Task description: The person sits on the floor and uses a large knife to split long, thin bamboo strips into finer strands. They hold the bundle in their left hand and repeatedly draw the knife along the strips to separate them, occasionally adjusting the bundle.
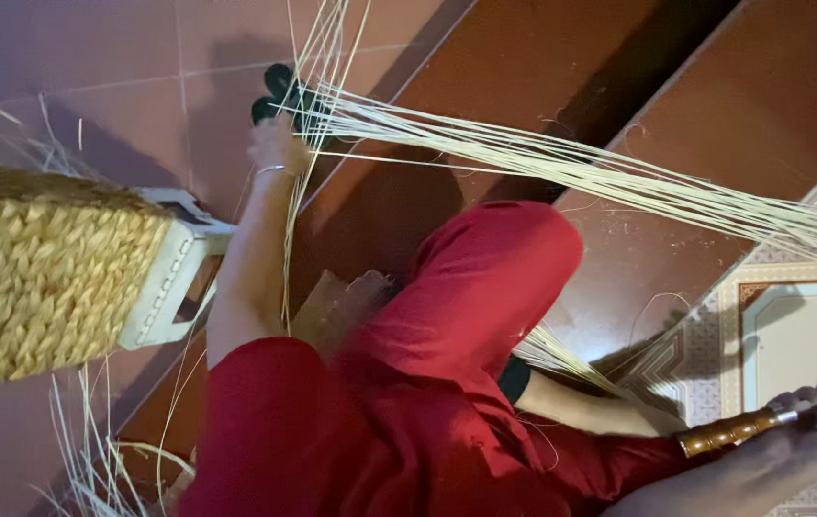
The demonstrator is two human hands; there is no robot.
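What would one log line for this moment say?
left hand: gripping pale straw strands | right hand: holding knife by its handle | nearby: woven basket

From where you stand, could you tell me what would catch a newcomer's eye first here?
Probably the fan of pale straw strands stretched across the brown tiled floor, gathered at the left hand near the top. Next, the bright red clothing filling the centre, and the woven basket at the left edge.
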